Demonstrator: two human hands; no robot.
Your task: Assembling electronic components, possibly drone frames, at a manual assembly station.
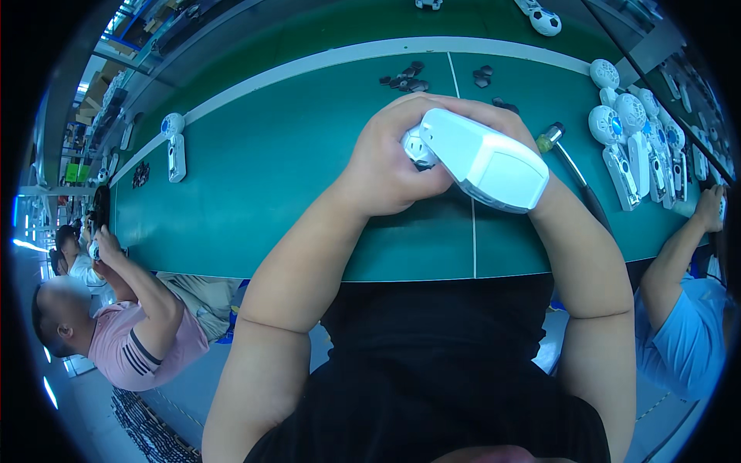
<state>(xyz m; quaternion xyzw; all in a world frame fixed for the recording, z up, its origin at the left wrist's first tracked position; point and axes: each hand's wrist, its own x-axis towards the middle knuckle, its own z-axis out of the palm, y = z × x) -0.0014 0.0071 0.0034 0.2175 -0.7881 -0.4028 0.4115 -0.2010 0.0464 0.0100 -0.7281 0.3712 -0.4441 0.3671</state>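
Above the middle of the bench I hold a white plastic device (494, 166) in both hands. It has a wide, rounded body, tilted down to the right, joined to a small round white end with dark gaps. My left hand (386, 158) is closed around that round end. My right hand (494, 119) is closed on the device from behind and the far side; the body hides most of its fingers. Just right of it lies a hammer (572, 162) with a yellowish head and dark handle. Small black parts (407, 79) lie in a loose pile beyond my hands.
Several similar white devices with round patterned heads (631, 113) are bunched at the right of the green bench (270, 170). Another white device (176, 147) lies at the left near dark bits (140, 174). A person in pink (147, 339) sits left, another in blue (687, 332) right.
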